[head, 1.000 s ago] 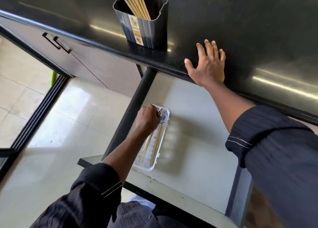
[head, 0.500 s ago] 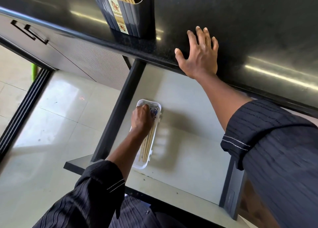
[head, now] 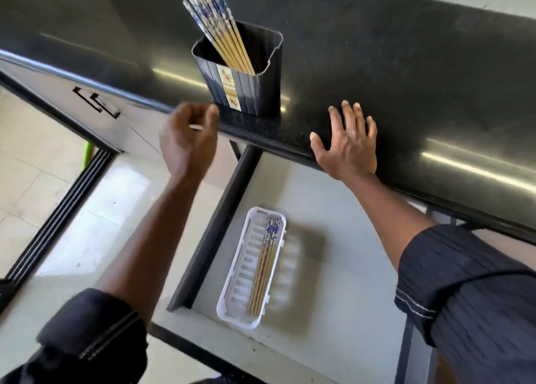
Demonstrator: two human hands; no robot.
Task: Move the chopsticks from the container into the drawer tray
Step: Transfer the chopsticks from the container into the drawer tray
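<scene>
A dark ribbed container (head: 246, 84) stands on the black countertop (head: 406, 79) near its front edge. Several bamboo chopsticks (head: 220, 32) with blue-and-white tops lean to the left in it. Below, in the open drawer (head: 333, 282), lies a white slotted tray (head: 236, 285) with a few chopsticks (head: 264, 264) along its right side. My left hand (head: 188, 140) hovers blurred at the counter's edge, left of the container, fingers loosely curled and holding nothing. My right hand (head: 348, 142) lies flat on the counter edge, fingers spread.
The drawer's dark left wall (head: 214, 230) runs beside the tray. A grey cabinet front with black handles (head: 95, 102) sits under the counter at left. Pale floor tiles and a dark sliding-door track (head: 58, 218) lie further left.
My left hand has let go of the chopsticks in the tray and risen out of the drawer to the counter edge beside the container. My right hand has stayed on the counter.
</scene>
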